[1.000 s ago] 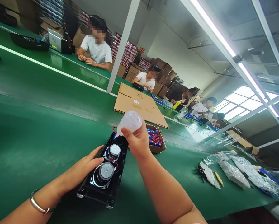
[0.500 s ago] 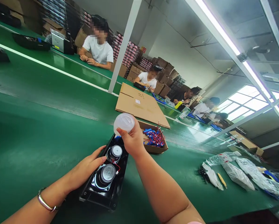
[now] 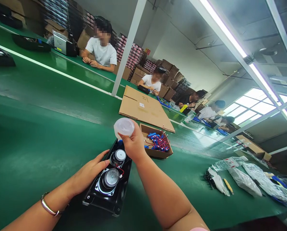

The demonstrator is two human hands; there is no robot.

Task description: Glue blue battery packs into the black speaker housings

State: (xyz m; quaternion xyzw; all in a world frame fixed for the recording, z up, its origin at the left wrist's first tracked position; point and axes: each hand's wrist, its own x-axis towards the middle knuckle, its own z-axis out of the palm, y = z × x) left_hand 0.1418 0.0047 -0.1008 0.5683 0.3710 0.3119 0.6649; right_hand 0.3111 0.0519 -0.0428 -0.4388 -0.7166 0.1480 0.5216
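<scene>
Translucent bottle in right hand; left hand steadying speaker panel.

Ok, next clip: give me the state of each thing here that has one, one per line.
Squeeze bottle: tipped nozzle-down over the speaker housing's far end, gripped by the right hand.
Speaker housing: lying open side up, two drivers exposed, steadied by the left hand.
Small cardboard box: open, holding blue cells with red wires.
Cardboard sheet: folded flat on the green belt.
Plastic bags: lying flat.
</scene>
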